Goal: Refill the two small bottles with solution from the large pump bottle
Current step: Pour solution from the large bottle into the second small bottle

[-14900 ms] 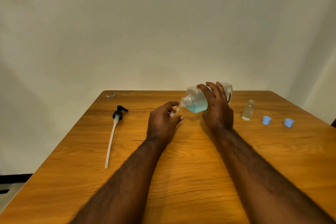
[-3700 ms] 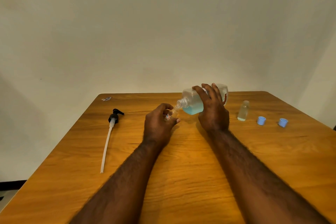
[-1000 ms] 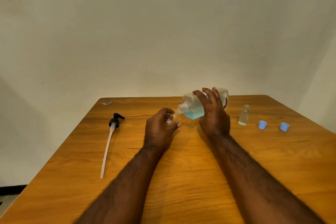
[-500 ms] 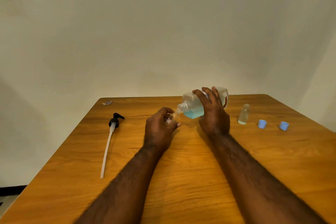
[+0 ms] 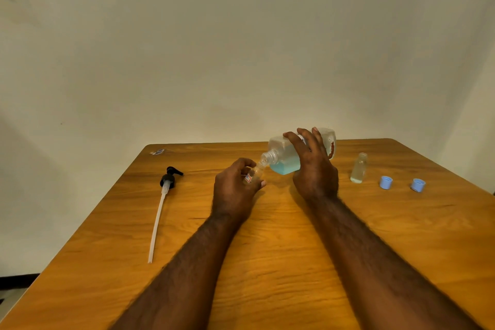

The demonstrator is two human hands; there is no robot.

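Observation:
My right hand [image 5: 314,169] grips the large clear bottle [image 5: 284,158], tipped on its side with its open neck pointing left; blue solution lies pooled in its lower part. My left hand [image 5: 235,187] holds a small bottle [image 5: 253,173] tilted up under that neck, its mouth touching the big bottle's opening. My fingers hide most of the small bottle. The second small bottle [image 5: 358,169] stands upright and uncapped to the right, with a little clear liquid at its bottom. Two blue caps [image 5: 386,182] [image 5: 417,185] lie beyond it.
The black pump head with its long white tube [image 5: 160,206] lies on the wooden table [image 5: 267,262] at the left. A small scrap [image 5: 158,152] sits near the far left corner. A plain wall stands right behind the table.
Both hands and both bottles hold almost the same pose as a second ago; the large bottle stays tipped against the small one.

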